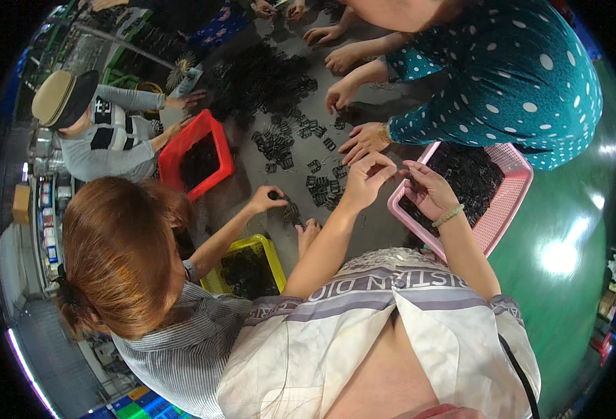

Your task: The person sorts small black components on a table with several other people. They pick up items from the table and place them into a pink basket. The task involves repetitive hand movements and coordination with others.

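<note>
Over the near side of the grey table (pixel 238 202), my left hand (pixel 369 183) is closed in a pinch. Any small thing between its fingertips is too small to make out. My right hand (pixel 432 192) is raised over the pink basket (pixel 507 202), palm partly turned up, thumb and fingers drawn together. Something dark shows by its fingers, but its kind is unclear. The two hands' fingertips are close to each other. Small black plastic pieces (pixel 324 190) lie in a loose cluster just left of my left hand. More black pieces (pixel 465 171) fill the pink basket.
A large dark heap (pixel 255 77) of pieces covers the far table. Co-workers' hands (pixel 365 143) reach in from the far right. At my left, a person (pixel 126 258) works beside a yellow basket (pixel 273 262). A red basket (pixel 225 157) stands farther off by a capped person.
</note>
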`<state>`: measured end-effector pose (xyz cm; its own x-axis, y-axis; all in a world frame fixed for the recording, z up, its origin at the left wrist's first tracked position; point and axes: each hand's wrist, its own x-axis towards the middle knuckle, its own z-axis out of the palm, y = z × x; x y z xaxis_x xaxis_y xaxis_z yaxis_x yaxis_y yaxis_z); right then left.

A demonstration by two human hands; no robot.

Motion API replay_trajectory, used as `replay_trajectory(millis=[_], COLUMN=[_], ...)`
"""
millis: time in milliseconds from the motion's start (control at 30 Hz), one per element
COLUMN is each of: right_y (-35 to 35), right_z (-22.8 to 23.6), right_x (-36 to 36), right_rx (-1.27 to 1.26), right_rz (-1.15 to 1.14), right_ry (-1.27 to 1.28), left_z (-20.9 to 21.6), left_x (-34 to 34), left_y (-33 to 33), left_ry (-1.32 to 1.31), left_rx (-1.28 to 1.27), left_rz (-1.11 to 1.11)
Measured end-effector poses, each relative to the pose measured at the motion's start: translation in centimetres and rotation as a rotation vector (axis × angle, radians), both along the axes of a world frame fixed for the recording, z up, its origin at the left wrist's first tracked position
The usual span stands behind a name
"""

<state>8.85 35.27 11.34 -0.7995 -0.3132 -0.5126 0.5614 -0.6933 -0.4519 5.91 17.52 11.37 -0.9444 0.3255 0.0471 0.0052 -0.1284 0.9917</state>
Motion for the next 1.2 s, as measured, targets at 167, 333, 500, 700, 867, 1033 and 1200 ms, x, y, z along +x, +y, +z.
replay_trajectory(millis=[167,333,500,700,867,1033,1200], right_y=[-0.8,-0.6,-0.4,0.9,0.9,0.7,1.4], right_z=[0.0,-2.3,-2.8,-2.9,-3.2,-3.5,-4.2], right_x=[0.0,0.4,0.8,0.9,1.0,0.5,0.3], right_rx=[-0.109,-0.160,0.129,0.011,-0.066,0.011,-0.019], right_rz=[-0.021,0.060,0.103,-0.031,-0.019,0.008,0.069], right_ry=[-0.037,-0.078,-0.067,-0.188,-0.277,-0.223,-0.178], left_z=[-3.7,-5.1,-5.2,-5.1,-3.2,-4.8,-4.0], left_x=[1.3,2.3,2.9,2.7,2.9,3.2,2.6], left_y=[2.0,1.9,1.9,1.0,1.6,2.1,2.3], left_ry=[-0.410,-0.536,-0.741,-0.248,0.044,0.175,0.398], left_rx=[0.628,0.716,0.688,-0.057,-0.167,-0.180,-0.266], left_rz=[0.098,0.012,0.048,-0.179,-0.048,0.062,0.168])
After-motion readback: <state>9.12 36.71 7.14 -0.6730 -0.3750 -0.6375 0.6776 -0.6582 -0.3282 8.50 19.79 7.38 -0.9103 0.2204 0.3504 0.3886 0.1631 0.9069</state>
